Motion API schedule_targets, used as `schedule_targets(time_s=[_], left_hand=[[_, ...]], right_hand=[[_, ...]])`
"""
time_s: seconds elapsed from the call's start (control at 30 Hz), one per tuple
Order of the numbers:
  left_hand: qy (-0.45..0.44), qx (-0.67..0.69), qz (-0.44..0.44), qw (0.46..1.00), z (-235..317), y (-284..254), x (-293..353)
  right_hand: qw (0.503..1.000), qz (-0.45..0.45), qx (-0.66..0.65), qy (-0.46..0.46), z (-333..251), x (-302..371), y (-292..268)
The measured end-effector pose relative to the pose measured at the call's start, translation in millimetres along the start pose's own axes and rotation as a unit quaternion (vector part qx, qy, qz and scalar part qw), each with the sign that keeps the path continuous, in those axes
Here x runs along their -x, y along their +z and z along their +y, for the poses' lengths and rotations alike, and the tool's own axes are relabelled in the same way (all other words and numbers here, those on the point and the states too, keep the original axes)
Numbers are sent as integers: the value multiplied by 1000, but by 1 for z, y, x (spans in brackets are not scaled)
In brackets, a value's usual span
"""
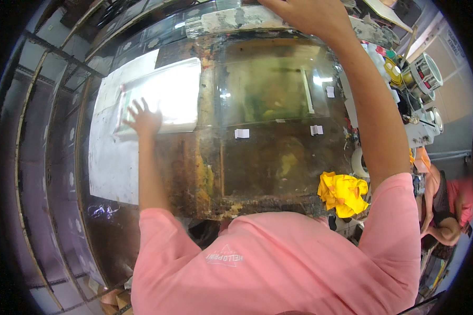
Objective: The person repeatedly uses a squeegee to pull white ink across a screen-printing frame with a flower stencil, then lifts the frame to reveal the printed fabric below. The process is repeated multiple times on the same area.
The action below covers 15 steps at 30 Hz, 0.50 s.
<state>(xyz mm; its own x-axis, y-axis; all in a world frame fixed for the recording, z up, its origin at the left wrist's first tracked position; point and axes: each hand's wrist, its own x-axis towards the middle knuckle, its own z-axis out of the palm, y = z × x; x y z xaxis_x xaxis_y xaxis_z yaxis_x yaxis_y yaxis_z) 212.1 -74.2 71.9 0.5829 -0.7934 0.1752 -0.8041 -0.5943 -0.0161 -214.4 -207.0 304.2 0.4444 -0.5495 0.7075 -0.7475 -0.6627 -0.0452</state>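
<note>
A large, grimy glass tank with rusty brown edges lies in front of me. My left hand is spread flat, fingers apart, on a white translucent sheet at the tank's left end. My right hand reaches to the far side and rests on the tank's pale, stained far rim; whether it grips the rim I cannot tell. Small white tabs are stuck to the glass. My pink sleeves and shirt fill the lower part of the view.
A crumpled yellow cloth lies at the tank's near right corner. Right of it is a cluttered bench with round white and yellow parts. Another person sits at the far right. Dark metal racking runs along the left.
</note>
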Motion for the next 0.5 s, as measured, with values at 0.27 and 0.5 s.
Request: schedule_targets(time_s=[0.27, 0.5], left_hand=[[447, 254, -65, 855, 251, 3, 188], [452, 223, -12, 864, 276, 27, 215]], right_hand=[[999, -20, -31, 26, 0, -5, -3], [998, -60, -11, 31, 5, -7, -1]])
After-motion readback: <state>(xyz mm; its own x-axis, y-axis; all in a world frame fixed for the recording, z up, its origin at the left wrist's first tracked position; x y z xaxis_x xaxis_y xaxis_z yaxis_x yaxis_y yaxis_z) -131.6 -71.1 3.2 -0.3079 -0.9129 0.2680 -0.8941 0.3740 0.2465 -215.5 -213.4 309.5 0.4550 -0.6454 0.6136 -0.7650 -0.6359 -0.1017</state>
